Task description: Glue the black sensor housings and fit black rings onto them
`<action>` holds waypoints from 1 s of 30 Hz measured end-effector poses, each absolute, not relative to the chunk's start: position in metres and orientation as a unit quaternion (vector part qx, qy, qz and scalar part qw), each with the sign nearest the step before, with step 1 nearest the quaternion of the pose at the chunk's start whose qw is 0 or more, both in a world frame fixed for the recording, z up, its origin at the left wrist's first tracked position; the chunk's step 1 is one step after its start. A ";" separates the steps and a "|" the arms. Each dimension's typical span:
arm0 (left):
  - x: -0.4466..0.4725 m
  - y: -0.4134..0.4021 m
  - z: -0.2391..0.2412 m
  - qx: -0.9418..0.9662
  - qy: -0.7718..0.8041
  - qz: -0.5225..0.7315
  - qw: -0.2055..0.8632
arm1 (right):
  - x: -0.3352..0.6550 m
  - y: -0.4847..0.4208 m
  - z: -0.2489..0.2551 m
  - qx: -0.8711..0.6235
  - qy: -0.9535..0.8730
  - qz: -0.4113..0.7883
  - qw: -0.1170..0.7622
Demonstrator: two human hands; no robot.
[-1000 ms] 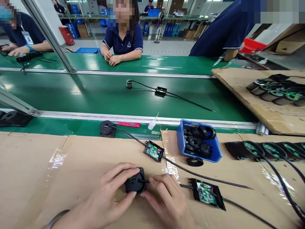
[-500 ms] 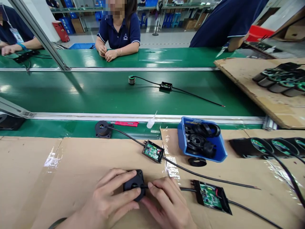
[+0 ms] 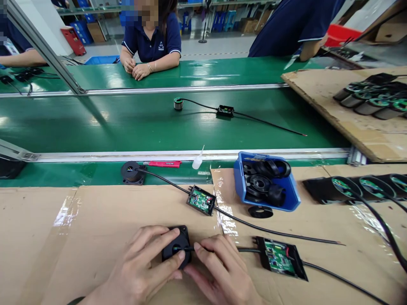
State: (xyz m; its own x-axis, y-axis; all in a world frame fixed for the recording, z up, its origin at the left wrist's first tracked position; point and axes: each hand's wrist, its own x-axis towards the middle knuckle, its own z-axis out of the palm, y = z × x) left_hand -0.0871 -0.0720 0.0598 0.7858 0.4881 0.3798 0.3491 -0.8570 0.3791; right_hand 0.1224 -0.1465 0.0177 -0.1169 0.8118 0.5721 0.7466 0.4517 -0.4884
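Note:
My left hand [image 3: 143,262] grips a black square housing with a round body [image 3: 177,242] on the cardboard, its fingers over the top face. A black cable [image 3: 248,250] comes from the housing's centre, and my right hand [image 3: 222,267] pinches it just beside the housing. To the right that cable joins an open black case holding a green circuit board [image 3: 281,256]. Farther up lies a second round black housing [image 3: 132,171], wired to another open case with a circuit board [image 3: 201,200]. Fingers hide part of the held housing.
A blue bin [image 3: 267,182] of black rings stands at the right, one ring [image 3: 260,212] beside it. A red cutter [image 3: 163,164] and a white dropper bottle [image 3: 197,161] lie near the rail. A wired cylinder [image 3: 178,104] sits on the green conveyor [image 3: 127,127]. Co-workers are beyond.
The camera view has shifted slightly. On the conveyor, the wired cylinder and its case have moved a little to the right. Both my hands keep their grip on the housing and cable.

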 end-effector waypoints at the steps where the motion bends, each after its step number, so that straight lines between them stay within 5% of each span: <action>1: -0.086 -0.072 0.061 0.934 0.226 0.246 0.126 | 0.123 -0.147 0.018 -0.523 -0.747 0.041 0.408; 10: -0.076 -0.075 0.066 0.949 0.208 0.234 0.010 | 0.127 -0.149 0.032 -0.533 -0.752 0.000 0.389; 21: -0.081 -0.072 0.070 0.963 0.175 0.193 0.063 | 0.104 -0.160 0.027 -0.484 -0.801 -0.090 0.340; 25: -0.082 -0.063 0.074 0.961 0.160 0.178 0.139 | 0.095 -0.156 0.030 -0.508 -0.781 -0.133 0.338; 30: -0.067 -0.042 0.069 0.848 0.296 0.162 0.409 | 0.080 -0.154 0.027 -0.528 -0.773 -0.183 0.301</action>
